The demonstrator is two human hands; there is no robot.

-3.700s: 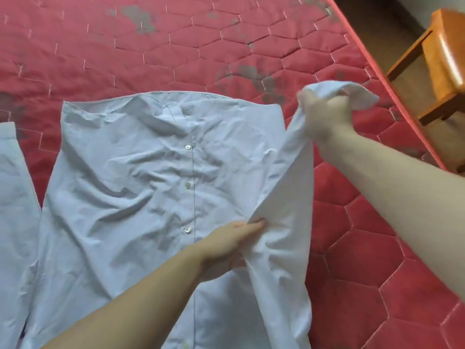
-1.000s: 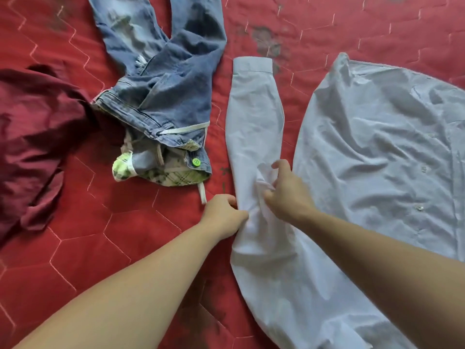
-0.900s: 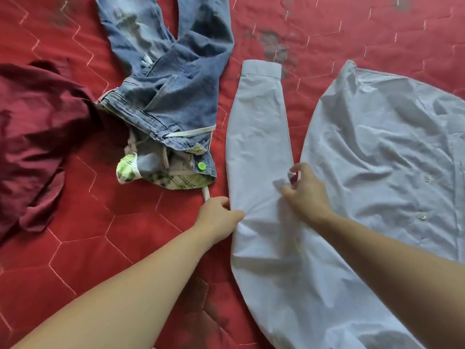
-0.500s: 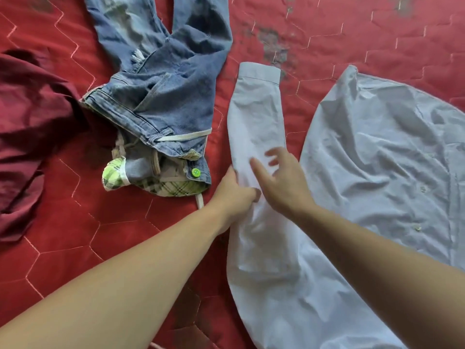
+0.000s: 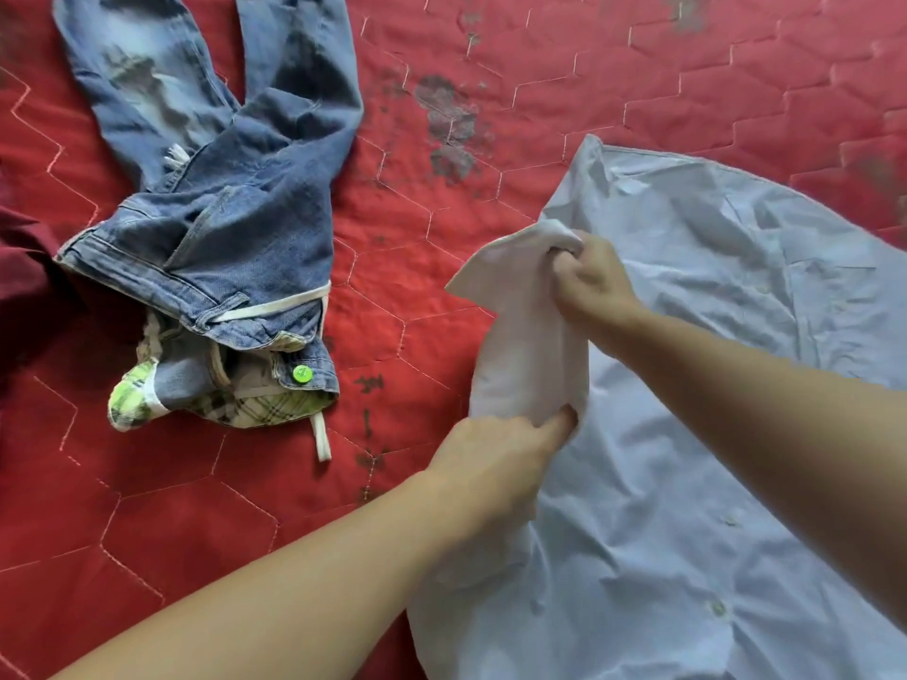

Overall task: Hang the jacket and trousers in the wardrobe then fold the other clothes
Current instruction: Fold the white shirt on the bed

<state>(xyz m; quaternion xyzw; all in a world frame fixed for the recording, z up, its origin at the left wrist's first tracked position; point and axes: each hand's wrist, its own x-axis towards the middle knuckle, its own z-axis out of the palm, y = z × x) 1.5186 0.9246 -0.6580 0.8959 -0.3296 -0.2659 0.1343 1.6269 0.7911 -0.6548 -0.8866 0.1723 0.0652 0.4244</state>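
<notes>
Lifted off the bedspread (image 5: 613, 81) where it lay flat half a second ago, the sleeve (image 5: 527, 331) of the pale blue shirt (image 5: 711, 385) now swings toward the shirt's body. Its cuffed end is bunched in the curled fingers of the right hand (image 5: 591, 282), while the left hand (image 5: 495, 458) pinches the sleeve lower down, near the shoulder. That likely means the sleeve fold is under way, with the shirt face up beside the jeans (image 5: 221, 213), which lie unfolded to its left, beyond them a dark red garment (image 5: 24, 287).
</notes>
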